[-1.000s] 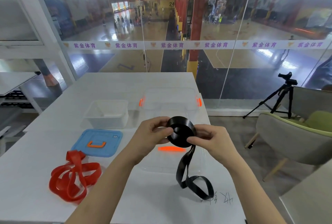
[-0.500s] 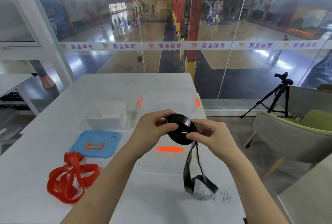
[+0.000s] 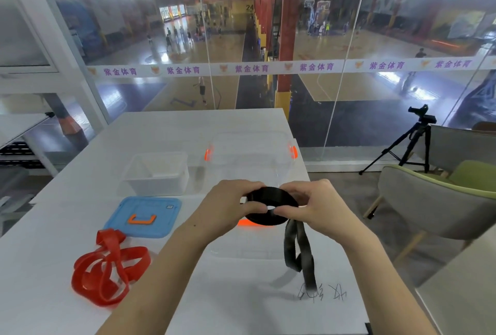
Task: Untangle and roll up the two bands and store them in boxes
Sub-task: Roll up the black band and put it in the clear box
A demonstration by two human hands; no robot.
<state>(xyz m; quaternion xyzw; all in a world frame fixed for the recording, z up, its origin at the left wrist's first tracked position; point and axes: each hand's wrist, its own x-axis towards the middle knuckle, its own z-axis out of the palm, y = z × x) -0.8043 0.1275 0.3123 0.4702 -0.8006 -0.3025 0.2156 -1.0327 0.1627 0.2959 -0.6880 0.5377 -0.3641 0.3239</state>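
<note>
A black band is partly wound into a flat coil held above the table. My left hand pinches the coil's left side and my right hand pinches its right side. A loose twisted tail of the band hangs from the coil and reaches the tabletop. The red band lies in a tangled heap on the table at the left, away from both hands. A small open white box stands behind it. A larger clear box with orange latches stands beyond my hands.
A blue lid with an orange handle lies flat between the white box and the red band. A clear lid with an orange handle lies under my hands. The white table ends at right, where a green chair and tripod stand.
The coil has grown and tipped flatter as more band was wound on. The hanging tail has shortened and its bottom loop has lifted off the table surface.
</note>
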